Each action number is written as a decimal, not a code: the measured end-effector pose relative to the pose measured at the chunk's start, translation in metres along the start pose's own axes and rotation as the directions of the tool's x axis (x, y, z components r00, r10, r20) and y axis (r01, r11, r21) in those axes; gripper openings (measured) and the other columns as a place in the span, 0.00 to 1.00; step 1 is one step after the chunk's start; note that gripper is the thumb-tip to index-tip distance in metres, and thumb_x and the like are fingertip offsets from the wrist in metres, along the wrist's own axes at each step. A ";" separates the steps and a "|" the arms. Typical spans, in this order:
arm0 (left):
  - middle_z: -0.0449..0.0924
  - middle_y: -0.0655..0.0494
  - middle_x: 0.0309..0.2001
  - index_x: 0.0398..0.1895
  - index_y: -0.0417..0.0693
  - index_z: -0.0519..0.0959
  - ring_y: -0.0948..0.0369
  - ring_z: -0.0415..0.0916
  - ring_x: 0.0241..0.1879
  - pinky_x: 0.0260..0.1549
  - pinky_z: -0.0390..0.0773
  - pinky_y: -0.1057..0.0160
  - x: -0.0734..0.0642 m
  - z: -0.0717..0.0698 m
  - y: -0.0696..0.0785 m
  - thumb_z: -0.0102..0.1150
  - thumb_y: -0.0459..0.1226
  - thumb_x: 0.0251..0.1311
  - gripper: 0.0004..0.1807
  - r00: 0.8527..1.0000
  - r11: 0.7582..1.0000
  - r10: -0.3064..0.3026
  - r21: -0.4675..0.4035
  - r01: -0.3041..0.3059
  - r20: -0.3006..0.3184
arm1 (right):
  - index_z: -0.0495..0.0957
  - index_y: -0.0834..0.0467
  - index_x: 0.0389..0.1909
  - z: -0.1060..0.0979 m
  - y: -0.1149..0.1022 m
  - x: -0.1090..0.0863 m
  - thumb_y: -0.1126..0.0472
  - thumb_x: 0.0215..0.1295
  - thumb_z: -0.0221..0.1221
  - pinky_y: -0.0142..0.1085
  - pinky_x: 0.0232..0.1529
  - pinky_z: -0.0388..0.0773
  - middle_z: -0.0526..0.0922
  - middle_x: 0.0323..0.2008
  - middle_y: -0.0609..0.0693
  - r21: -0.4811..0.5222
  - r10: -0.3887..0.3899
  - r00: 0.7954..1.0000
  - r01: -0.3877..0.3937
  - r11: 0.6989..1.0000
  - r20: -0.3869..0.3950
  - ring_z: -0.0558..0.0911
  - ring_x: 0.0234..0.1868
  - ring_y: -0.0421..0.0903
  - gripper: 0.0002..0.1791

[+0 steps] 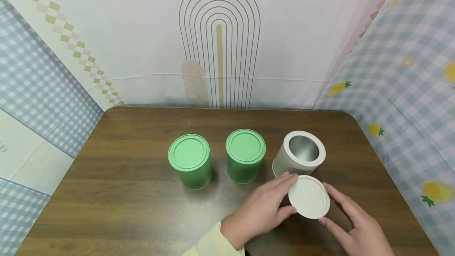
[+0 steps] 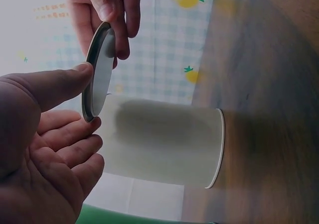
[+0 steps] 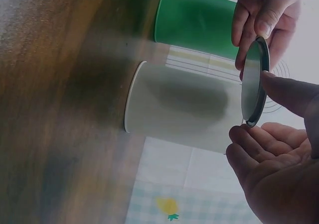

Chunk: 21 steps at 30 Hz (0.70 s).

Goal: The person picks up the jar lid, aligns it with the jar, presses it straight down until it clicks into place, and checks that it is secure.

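Between both hands is a round white lid (image 1: pixel 309 197), held by its edge in front of an uncovered white can (image 1: pixel 289 164). My left hand (image 1: pixel 261 208) pinches the lid's left side between thumb and fingers. On the opposite side my right hand (image 1: pixel 357 224) pinches its rim with thumb and fingertips. In the left wrist view the lid (image 2: pixel 102 74) appears nearly edge-on, apart from the table. Through the can's open top its bare metallic inside (image 1: pixel 303 148) shows. The can's body (image 3: pixel 184 104) stands just beyond the lid in the right wrist view.
Two green cans with green lids stand to the left of the white can: a middle one (image 1: pixel 245 155) and a left one (image 1: pixel 190 161). All rest on a brown wooden table (image 1: pixel 135 208). Patterned cloth (image 1: pixel 284 42) hangs behind and along both sides.
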<state>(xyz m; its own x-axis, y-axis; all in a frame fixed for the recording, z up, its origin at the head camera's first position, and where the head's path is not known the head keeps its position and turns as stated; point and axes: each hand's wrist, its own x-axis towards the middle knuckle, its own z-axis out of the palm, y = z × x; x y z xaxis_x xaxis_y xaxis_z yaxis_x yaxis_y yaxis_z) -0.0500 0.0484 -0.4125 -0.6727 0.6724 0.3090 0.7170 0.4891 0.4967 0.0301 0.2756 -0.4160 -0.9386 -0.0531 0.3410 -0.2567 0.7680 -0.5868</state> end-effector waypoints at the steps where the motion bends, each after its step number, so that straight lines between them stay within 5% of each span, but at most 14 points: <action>1: 0.70 0.55 0.70 0.73 0.45 0.67 0.64 0.64 0.71 0.65 0.68 0.68 0.000 0.000 0.000 0.70 0.44 0.61 0.38 1.000 1.000 -0.002 -0.005 0.002 -0.002 | 0.68 0.50 0.73 0.000 0.000 0.001 0.71 0.43 0.77 0.10 0.55 0.62 0.70 0.67 0.34 0.004 0.002 1.000 -0.002 1.000 0.000 0.64 0.63 0.17 0.52; 10: 0.70 0.55 0.70 0.73 0.45 0.67 0.64 0.65 0.71 0.64 0.68 0.68 0.002 -0.001 -0.002 0.70 0.44 0.61 0.38 1.000 1.000 0.003 -0.011 -0.003 -0.018 | 0.69 0.50 0.72 -0.002 -0.004 0.002 0.72 0.44 0.76 0.12 0.55 0.65 0.69 0.65 0.29 0.040 0.009 1.000 -0.008 0.999 -0.025 0.66 0.62 0.19 0.50; 21: 0.71 0.55 0.69 0.73 0.45 0.67 0.64 0.66 0.70 0.64 0.69 0.69 0.004 0.000 -0.004 0.71 0.43 0.60 0.38 0.998 0.999 -0.008 -0.031 0.006 -0.056 | 0.71 0.53 0.71 -0.002 -0.009 0.007 0.73 0.45 0.76 0.12 0.55 0.65 0.73 0.66 0.37 0.039 0.033 0.999 -0.031 0.999 -0.038 0.67 0.62 0.19 0.47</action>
<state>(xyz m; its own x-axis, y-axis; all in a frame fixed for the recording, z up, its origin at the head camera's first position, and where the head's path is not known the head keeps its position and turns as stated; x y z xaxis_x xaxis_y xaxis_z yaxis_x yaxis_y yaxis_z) -0.0556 0.0492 -0.4127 -0.6876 0.6362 0.3500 0.7067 0.4757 0.5237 0.0261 0.2702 -0.4067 -0.9370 -0.0039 0.3494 -0.2363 0.7436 -0.6254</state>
